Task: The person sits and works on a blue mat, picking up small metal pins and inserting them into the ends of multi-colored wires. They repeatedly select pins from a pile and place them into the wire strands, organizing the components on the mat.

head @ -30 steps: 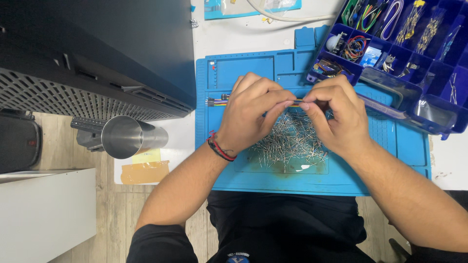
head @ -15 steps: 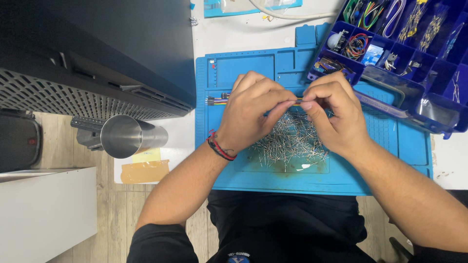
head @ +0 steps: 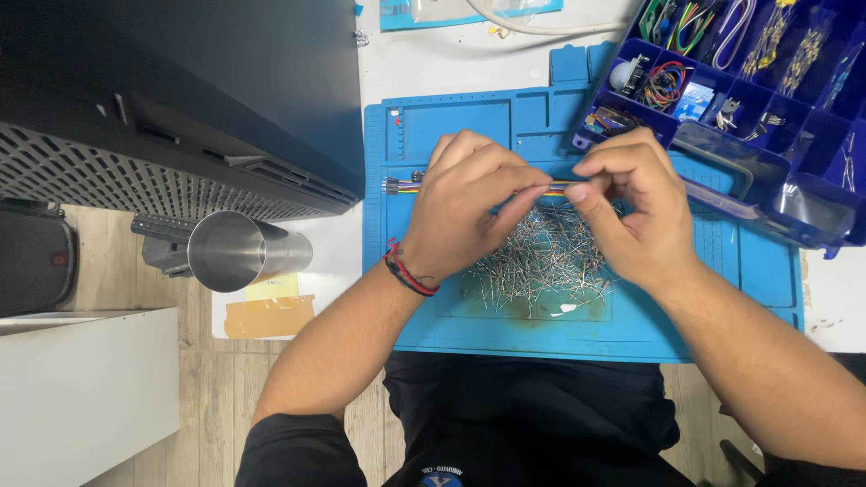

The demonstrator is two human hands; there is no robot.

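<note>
My left hand [head: 469, 203] and my right hand [head: 631, 207] meet over a blue work mat [head: 451, 126]. Both pinch a flat ribbon of coloured jumper wires [head: 404, 187], whose black connector ends stick out to the left of my left hand. The fingertips of the two hands touch at the ribbon's right end. Under the hands lies a heap of several small metal pins [head: 541, 261] on the mat. A red and black cord band circles my left wrist.
A purple compartment box [head: 767, 171] of wires and small parts stands at the right rear, overlapping the mat. A dark perforated case [head: 180, 117] fills the left. A steel cup [head: 225, 251] lies beside it on its side. White cable runs along the back.
Both hands stay over the pin heap, with only small finger movements on the wire ribbon. Nothing else has moved.
</note>
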